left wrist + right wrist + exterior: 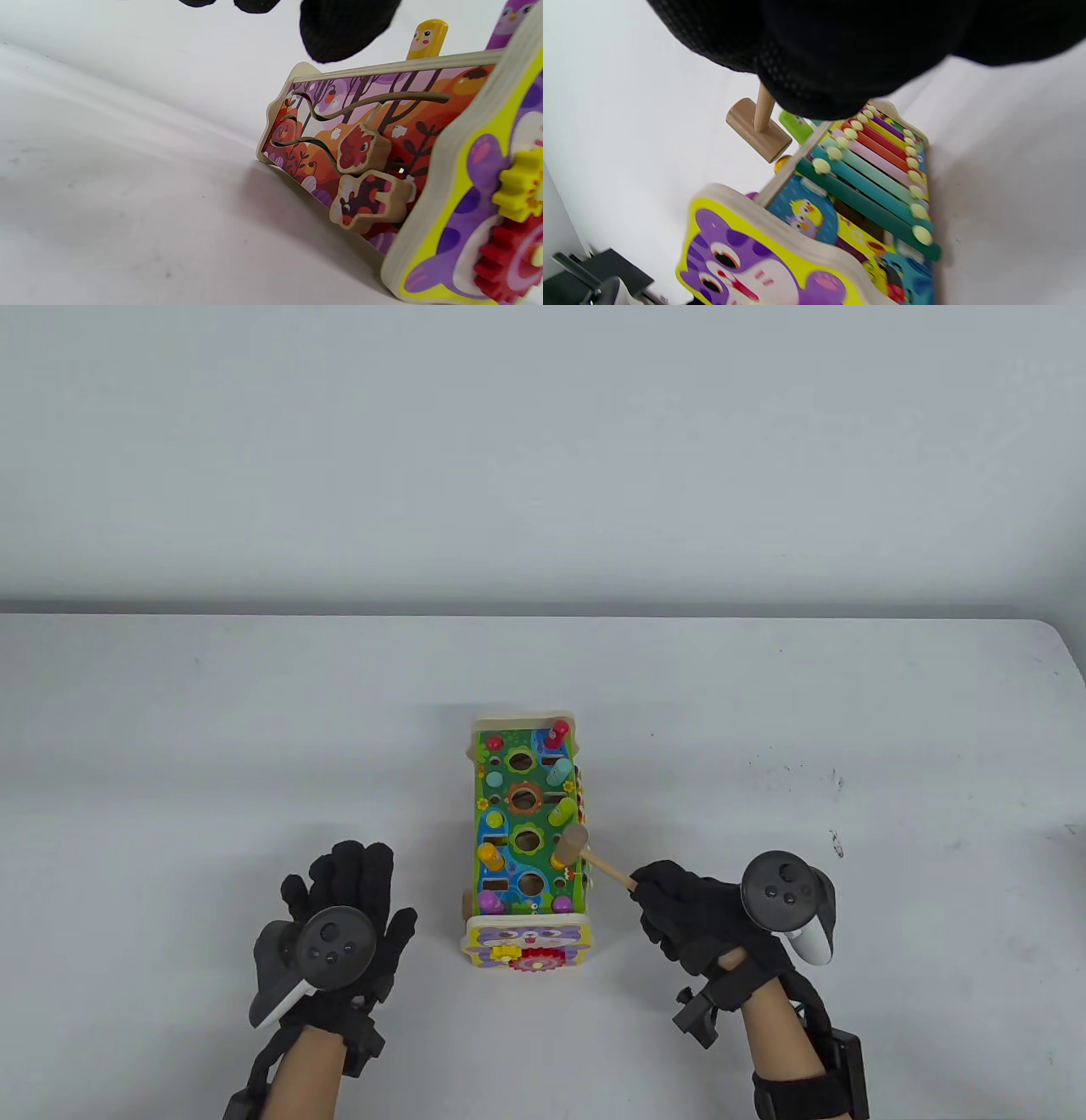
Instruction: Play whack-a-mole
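Observation:
A colourful wooden whack-a-mole toy box [526, 840] stands mid-table, its green top dotted with holes and several coloured pegs. My right hand [696, 912] grips the handle of a small wooden hammer [575, 845]; the hammer head hovers just over the yellow peg [560, 858] on the toy's right row. In the right wrist view the hammer head [758, 129] sits above the toy's xylophone side [878, 169]. My left hand [352, 912] lies flat and open on the table, left of the toy, holding nothing. Its fingertips [343, 29] show above the toy's maze side [360, 161].
The toy's near end carries a purple cat face with yellow and red gears [524, 957]. The white table's [254, 729] far edge meets a pale wall. A few dark scuff marks [836, 844] lie on the right of the table.

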